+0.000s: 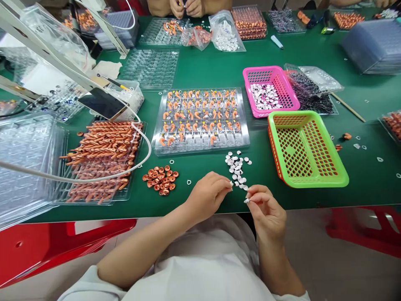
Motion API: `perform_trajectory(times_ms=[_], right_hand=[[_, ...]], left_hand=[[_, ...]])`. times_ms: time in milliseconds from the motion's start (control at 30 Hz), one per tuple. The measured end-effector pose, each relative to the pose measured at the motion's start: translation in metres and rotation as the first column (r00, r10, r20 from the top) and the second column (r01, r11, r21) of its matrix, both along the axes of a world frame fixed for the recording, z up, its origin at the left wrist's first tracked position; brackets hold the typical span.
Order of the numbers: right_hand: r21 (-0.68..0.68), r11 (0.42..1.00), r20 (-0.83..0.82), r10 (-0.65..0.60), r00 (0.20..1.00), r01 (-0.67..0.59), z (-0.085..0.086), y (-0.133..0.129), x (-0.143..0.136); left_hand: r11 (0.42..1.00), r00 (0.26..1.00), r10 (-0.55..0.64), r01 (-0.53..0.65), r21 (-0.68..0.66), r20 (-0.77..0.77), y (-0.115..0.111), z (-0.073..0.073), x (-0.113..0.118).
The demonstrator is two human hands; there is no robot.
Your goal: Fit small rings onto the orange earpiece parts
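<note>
My left hand (208, 195) is closed in a pinch at the left edge of a loose pile of small white discs (235, 168); a small white piece shows at its fingertips. My right hand (266, 209) pinches another small white piece (247, 201) just below the pile. Left of my hands lies a heap of small copper-coloured cups (161, 179). Beyond them sits a clear compartment tray (200, 147) with rows of orange curved pieces; several compartments in its front row hold none.
A green basket (340, 179) and a pink basket (255, 113) with white discs stand on the right. Trays of copper-coloured pieces (103, 163) are at left, crossed by a white cable (94, 179). A person's hands (186, 7) work across the table.
</note>
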State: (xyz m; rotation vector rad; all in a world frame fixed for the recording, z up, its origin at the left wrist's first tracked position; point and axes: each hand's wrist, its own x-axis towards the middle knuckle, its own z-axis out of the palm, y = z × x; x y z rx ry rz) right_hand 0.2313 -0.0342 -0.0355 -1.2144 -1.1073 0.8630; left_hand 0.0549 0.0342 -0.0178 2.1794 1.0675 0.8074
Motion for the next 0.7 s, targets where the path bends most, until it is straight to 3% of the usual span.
perform_trajectory(times_ms=[67,133,267,467,700], right_hand=[[0.009,1.0,0.046,0.021,0.999,-0.021,0.003,-0.001,-0.002],[0.047,0.993,0.107,0.099,0.989,-0.105,0.007,-0.002,-0.004],[0.128,0.936,0.306,0.277,0.911,-0.328,0.015,0.002,-0.014],[0.172,0.894,0.49,0.287,0.823,-0.414,0.021,0.013,-0.031],[0.099,0.906,0.442,0.331,0.834,-0.412,0.023,0.016,-0.046]], left_hand=[[0.984,0.997,0.064,-0.054,-0.171,0.051,-0.002,0.007,-0.007],[0.928,0.991,0.12,-0.093,-0.361,0.052,-0.003,0.015,-0.013],[0.812,0.976,0.161,-0.047,-0.582,0.146,-0.006,0.024,-0.024],[0.771,0.965,0.191,-0.033,-0.636,0.182,-0.008,0.026,-0.043],[0.875,0.981,0.103,-0.011,-0.484,0.166,-0.015,0.032,-0.06]])
